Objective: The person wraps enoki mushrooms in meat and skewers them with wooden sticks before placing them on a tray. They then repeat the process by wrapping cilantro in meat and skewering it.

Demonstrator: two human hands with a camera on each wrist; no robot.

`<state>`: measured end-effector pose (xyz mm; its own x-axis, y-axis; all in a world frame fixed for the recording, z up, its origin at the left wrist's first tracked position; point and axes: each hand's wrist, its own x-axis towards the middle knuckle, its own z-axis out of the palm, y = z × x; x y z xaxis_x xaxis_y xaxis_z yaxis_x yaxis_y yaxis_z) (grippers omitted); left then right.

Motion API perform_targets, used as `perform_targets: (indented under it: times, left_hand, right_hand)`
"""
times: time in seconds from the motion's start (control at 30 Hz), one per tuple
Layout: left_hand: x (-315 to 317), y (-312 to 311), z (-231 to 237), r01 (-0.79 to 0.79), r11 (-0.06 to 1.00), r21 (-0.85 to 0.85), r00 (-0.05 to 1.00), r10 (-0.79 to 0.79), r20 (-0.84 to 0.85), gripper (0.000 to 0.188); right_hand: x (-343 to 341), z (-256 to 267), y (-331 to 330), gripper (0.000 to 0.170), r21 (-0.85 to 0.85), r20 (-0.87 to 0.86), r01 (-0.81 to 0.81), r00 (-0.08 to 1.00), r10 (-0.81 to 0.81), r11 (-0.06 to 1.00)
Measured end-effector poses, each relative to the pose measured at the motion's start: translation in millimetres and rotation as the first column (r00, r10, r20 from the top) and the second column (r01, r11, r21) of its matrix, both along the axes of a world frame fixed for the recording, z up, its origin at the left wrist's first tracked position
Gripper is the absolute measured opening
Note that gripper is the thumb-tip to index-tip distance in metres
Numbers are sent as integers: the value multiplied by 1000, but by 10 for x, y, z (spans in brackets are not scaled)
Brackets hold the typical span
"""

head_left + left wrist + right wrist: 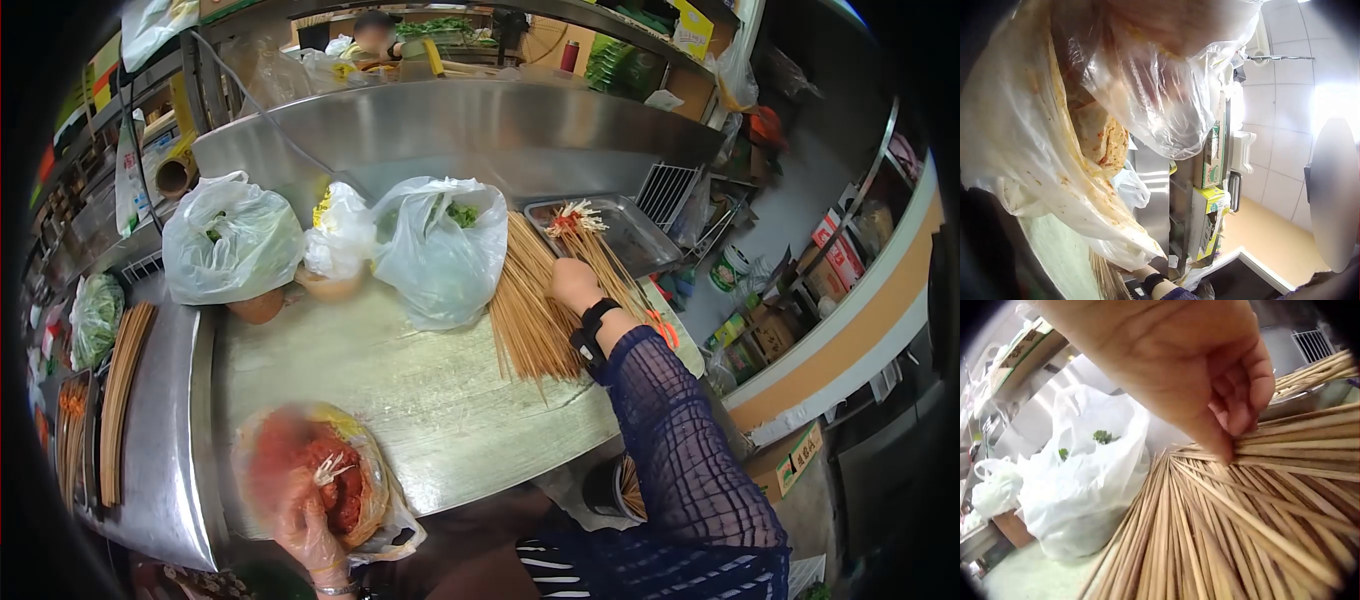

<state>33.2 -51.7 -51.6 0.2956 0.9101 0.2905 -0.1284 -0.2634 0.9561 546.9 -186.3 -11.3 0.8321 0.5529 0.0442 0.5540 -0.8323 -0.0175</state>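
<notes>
My left hand (305,515), in a clear plastic glove, pinches a small bunch of pale strands like enoki mushrooms (330,468). It is over an open plastic bag (385,525) of red, sauce-coated food (345,505). The left wrist view has the gloved hand (1154,94) large and blurred above the stained bag (1041,156). At the right, my bare right hand (576,287) pinches at the upper end of a fanned pile of bamboo skewers (535,320). In the right wrist view its fingers (1235,406) curl down, tips among the sticks.
Behind the pile, a metal tray (645,235) bears skewers with pale and red tips (578,218). White bags of greens (440,270) (235,245) stand along the back of the board (400,380). Orange-handled scissors (662,328) lie at its right edge. Below is a black bin (605,490) holding sticks.
</notes>
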Motion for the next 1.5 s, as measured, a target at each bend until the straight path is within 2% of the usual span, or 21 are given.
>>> perform_targets:
  times: [0.03, 0.13, 0.23, 0.33, 0.43, 0.53, 0.63, 0.73, 0.83, 0.9, 0.93, 0.97, 1.07, 1.13, 1.2, 1.27, 1.33, 1.4, 1.5]
  left_hand:
    - [4, 0, -6, -4, 1000, -4, 1000, 4, -6, 22]
    - [4, -33, 13, -6, 1000, -29, 1000, 6, -27, 24]
    - [-7, -47, 59, -4, 999, -42, 998, 2, -55, 25]
    - [-16, -44, 59, -3, 1000, -23, 998, 1, -63, 25]
    - [-8, -49, 75, 11, 999, -31, 1000, -12, -26, 25]
    - [7, -63, 79, 17, 999, -49, 1000, -17, 3, 25]
    - [11, -68, 84, 24, 999, -39, 1000, -23, 13, 24]
    - [10, -57, 94, 19, 1000, -22, 1000, -19, 1, 23]
    - [20, -64, 124, 1, 1000, -26, 1000, -1, -4, 21]
    - [12, -65, 111, -9, 1000, -17, 1000, 9, -18, 21]
    - [20, -66, 109, -10, 1000, -22, 1000, 9, -16, 20]
    - [30, -66, 111, -17, 999, -30, 1000, 16, -17, 20]
    - [28, -41, 120, -12, 999, 30, 999, 11, 35, 16]
    - [35, -43, 170, -67, 973, -221, 994, 85, 70, 19]
    - [53, -5, 210, -19, 965, -260, 953, 96, 289, 26]
    - [67, -21, 420, 129, 898, -421, 887, 86, 455, 32]
    - [111, -11, 544, 259, 850, -460, 796, 82, 599, 31]
    - [137, -28, 531, 259, 836, -483, 773, 121, 623, 30]
    - [92, -33, 486, 234, 819, -524, 762, 180, 622, 31]
  right_hand:
    - [78, -12, -18, 26, -13, -37, 1, 999, -2, 1000]
    - [173, 50, -133, 30, 127, -342, 44, 940, 2, 991]
    - [191, -3, -247, 29, 259, -454, 108, 891, 22, 960]
    - [174, -56, -292, 18, 360, -548, 227, 836, 8, 905]
    - [146, -59, -315, 20, 433, -616, 308, 787, 29, 847]
    - [30, 5, -345, 21, 498, -681, 342, 723, 115, 797]
    - [66, -49, -319, 22, 466, -630, 308, 773, 67, 830]
    - [128, -141, -301, 23, 482, -591, 252, 801, 99, 839]
    - [58, -102, -277, 20, 549, -609, 310, 784, 118, 776]
    - [-111, 19, -301, 15, 647, -728, 465, 611, 310, 604]
    - [-232, 92, -313, 13, 658, -752, 549, 514, 413, 515]
    - [-342, 115, -335, 10, 687, -717, 556, 415, 560, 467]
    - [-1123, 350, -182, 12, 731, -639, 575, 389, 664, 367]
    - [-1659, 407, -39, 14, 770, -570, 555, 378, 729, 315]
    - [-2119, 341, 125, 15, 789, -513, 543, 324, 795, 288]
    - [-2537, 249, 272, 16, 796, -460, 537, 239, 855, 279]
    - [-2968, 189, 402, 16, 812, -443, 499, 187, 877, 304]
    - [-3324, 142, 464, 15, 837, -417, 461, 190, 889, 294]
    - [-3515, 126, 464, 15, 867, -332, 428, 115, 936, 255]
